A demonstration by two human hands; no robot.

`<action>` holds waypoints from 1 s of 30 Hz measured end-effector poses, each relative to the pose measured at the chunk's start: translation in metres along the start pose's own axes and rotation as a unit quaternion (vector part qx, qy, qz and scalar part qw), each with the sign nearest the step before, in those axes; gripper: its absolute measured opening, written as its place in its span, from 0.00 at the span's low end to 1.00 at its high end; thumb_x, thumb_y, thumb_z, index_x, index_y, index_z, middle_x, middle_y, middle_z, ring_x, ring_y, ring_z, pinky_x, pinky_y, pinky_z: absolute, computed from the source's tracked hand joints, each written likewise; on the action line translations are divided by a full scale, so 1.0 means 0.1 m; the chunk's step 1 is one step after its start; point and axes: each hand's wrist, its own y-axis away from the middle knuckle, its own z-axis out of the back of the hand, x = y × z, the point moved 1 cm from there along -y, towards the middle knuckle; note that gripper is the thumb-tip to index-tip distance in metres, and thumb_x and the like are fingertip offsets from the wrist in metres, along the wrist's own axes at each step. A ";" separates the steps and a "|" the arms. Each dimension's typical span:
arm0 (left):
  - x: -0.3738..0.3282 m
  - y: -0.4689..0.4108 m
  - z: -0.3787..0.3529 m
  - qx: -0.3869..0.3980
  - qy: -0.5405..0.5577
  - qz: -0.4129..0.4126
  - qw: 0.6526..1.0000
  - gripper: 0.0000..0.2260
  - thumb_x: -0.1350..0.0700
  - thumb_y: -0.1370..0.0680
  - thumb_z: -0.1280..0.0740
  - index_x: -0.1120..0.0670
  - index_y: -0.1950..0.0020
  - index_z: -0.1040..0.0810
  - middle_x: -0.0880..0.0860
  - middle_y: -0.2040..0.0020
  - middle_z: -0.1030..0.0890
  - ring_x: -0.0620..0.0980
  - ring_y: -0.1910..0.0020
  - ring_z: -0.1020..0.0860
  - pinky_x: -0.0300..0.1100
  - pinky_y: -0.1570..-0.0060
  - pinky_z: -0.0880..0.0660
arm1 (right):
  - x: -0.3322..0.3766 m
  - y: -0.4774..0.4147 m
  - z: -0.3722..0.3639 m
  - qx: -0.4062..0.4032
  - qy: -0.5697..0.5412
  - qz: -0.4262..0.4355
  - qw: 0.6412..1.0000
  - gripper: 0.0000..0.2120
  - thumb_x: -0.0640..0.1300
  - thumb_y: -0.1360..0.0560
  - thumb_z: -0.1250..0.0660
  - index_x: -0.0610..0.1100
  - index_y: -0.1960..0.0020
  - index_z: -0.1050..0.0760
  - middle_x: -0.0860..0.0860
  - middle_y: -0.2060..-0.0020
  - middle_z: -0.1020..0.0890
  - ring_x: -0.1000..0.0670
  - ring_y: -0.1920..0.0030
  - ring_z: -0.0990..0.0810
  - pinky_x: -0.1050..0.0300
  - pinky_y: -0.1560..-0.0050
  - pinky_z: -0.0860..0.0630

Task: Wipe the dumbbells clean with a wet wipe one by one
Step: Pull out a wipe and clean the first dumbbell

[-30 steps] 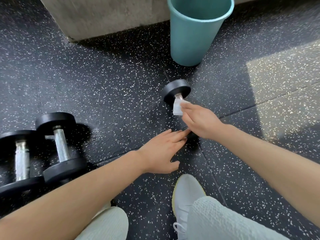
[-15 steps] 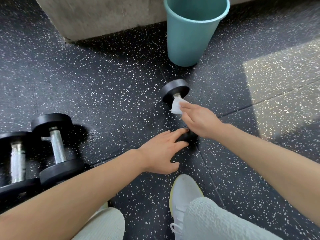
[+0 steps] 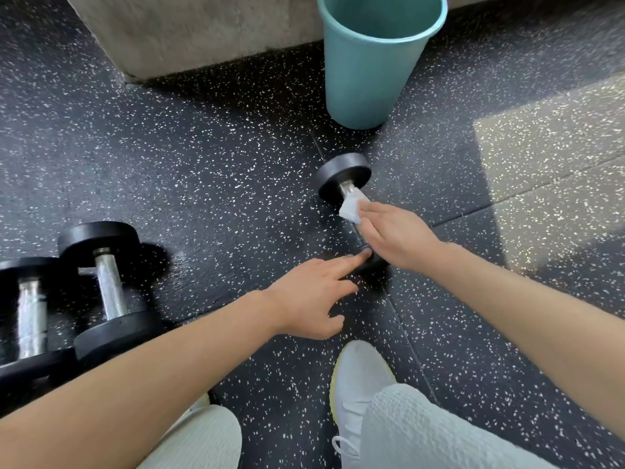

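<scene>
A black dumbbell with a steel handle lies on the speckled floor in front of me. My right hand covers its handle and pinches a white wet wipe against the bar, close to the far weight. The near weight is mostly hidden under that hand. My left hand reaches in from the left with straight fingers, its index fingertip touching the near weight. Two more black dumbbells lie side by side at the left.
A teal bucket stands just beyond the dumbbell. A concrete block sits at the back left. My white shoe and knees are at the bottom. A sunlit patch of floor lies to the right.
My right hand and the wipe have shifted slightly along the handle. My left hand's fingers have closed in, leaving mainly the index finger on the near weight.
</scene>
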 end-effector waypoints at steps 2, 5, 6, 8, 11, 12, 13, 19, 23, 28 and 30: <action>0.01 0.00 0.00 0.001 0.005 -0.002 1.000 0.23 0.46 0.24 0.34 0.53 0.31 0.20 0.54 0.14 0.53 0.47 0.20 0.43 0.46 0.29 0.36 | 0.00 0.23 0.01 0.010 0.007 0.004 1.000 0.20 0.46 0.17 0.49 0.44 0.56 0.21 0.45 0.39 0.21 0.42 0.40 0.22 0.44 0.45 0.23; 0.02 -0.02 0.01 0.005 0.008 -0.001 1.000 0.23 0.46 0.23 0.33 0.52 0.30 0.21 0.53 0.14 0.54 0.49 0.18 0.44 0.46 0.24 0.38 | -0.03 0.31 0.02 0.010 -0.007 -0.001 1.000 0.21 0.48 0.18 0.50 0.45 0.57 0.21 0.46 0.41 0.19 0.43 0.39 0.22 0.45 0.43 0.23; 0.02 -0.04 0.02 0.005 0.010 -0.003 1.000 0.23 0.46 0.23 0.33 0.52 0.30 0.21 0.53 0.14 0.54 0.50 0.18 0.43 0.46 0.24 0.38 | -0.04 0.25 0.02 0.012 -0.005 0.004 1.000 0.21 0.48 0.18 0.51 0.45 0.57 0.21 0.46 0.41 0.20 0.43 0.39 0.22 0.45 0.44 0.23; 0.00 -0.08 0.03 0.008 0.018 -0.006 1.000 0.22 0.46 0.24 0.32 0.53 0.32 0.20 0.54 0.14 0.54 0.50 0.18 0.42 0.45 0.24 0.37 | -0.04 0.08 0.02 0.019 0.000 0.011 1.000 0.20 0.47 0.18 0.50 0.42 0.50 0.20 0.44 0.39 0.21 0.42 0.38 0.23 0.42 0.43 0.23; -0.03 -0.15 0.07 0.011 0.029 -0.005 1.000 0.22 0.47 0.24 0.32 0.53 0.32 0.20 0.54 0.14 0.53 0.51 0.19 0.40 0.45 0.25 0.36 | -0.05 -0.16 0.05 0.024 -0.023 -0.022 0.999 0.21 0.49 0.17 0.49 0.40 0.42 0.21 0.43 0.35 0.23 0.41 0.36 0.24 0.40 0.39 0.26; -0.04 -0.17 0.09 0.012 0.033 -0.003 0.999 0.22 0.47 0.24 0.32 0.53 0.31 0.20 0.54 0.14 0.52 0.51 0.20 0.39 0.44 0.26 0.35 | -0.04 -0.18 0.06 0.024 -0.024 -0.028 0.999 0.22 0.50 0.18 0.50 0.41 0.45 0.20 0.44 0.35 0.23 0.40 0.37 0.23 0.41 0.39 0.26; -0.05 -0.19 0.11 0.014 0.037 -0.001 0.999 0.22 0.47 0.24 0.32 0.53 0.31 0.20 0.53 0.14 0.51 0.51 0.21 0.36 0.44 0.27 0.33 | -0.04 -0.16 0.07 0.023 -0.025 -0.031 0.999 0.22 0.51 0.18 0.51 0.42 0.49 0.20 0.44 0.36 0.22 0.40 0.38 0.23 0.42 0.40 0.25; -0.12 -0.24 0.19 0.044 0.035 0.021 0.998 0.22 0.47 0.23 0.32 0.48 0.30 0.24 0.54 0.17 0.48 0.56 0.33 0.27 0.45 0.33 0.30 | -0.09 0.29 0.08 0.024 -0.015 -0.016 0.999 0.23 0.51 0.18 0.52 0.47 0.63 0.24 0.48 0.40 0.21 0.43 0.47 0.20 0.47 0.50 0.22; -0.13 -0.28 0.18 0.043 0.041 0.022 0.998 0.24 0.46 0.23 0.31 0.48 0.28 0.24 0.55 0.18 0.45 0.55 0.29 0.30 0.43 0.29 0.35 | -0.08 0.17 0.07 0.004 -0.019 -0.015 1.000 0.22 0.50 0.18 0.50 0.46 0.62 0.24 0.47 0.38 0.21 0.42 0.44 0.20 0.46 0.49 0.22; -0.14 -0.34 0.18 0.051 0.032 0.013 0.998 0.23 0.47 0.23 0.32 0.50 0.27 0.22 0.52 0.14 0.53 0.52 0.23 0.35 0.39 0.28 0.39 | -0.19 -0.06 0.13 0.009 -0.043 -0.047 0.998 0.21 0.49 0.17 0.49 0.42 0.60 0.24 0.45 0.39 0.21 0.41 0.45 0.21 0.45 0.44 0.24; -0.16 -0.37 0.20 0.056 0.033 0.013 0.998 0.23 0.47 0.23 0.32 0.49 0.28 0.23 0.49 0.14 0.55 0.52 0.26 0.32 0.41 0.32 0.35 | -0.28 0.04 0.11 0.013 -0.042 -0.054 0.998 0.22 0.50 0.18 0.50 0.42 0.60 0.24 0.45 0.40 0.20 0.41 0.46 0.20 0.44 0.44 0.23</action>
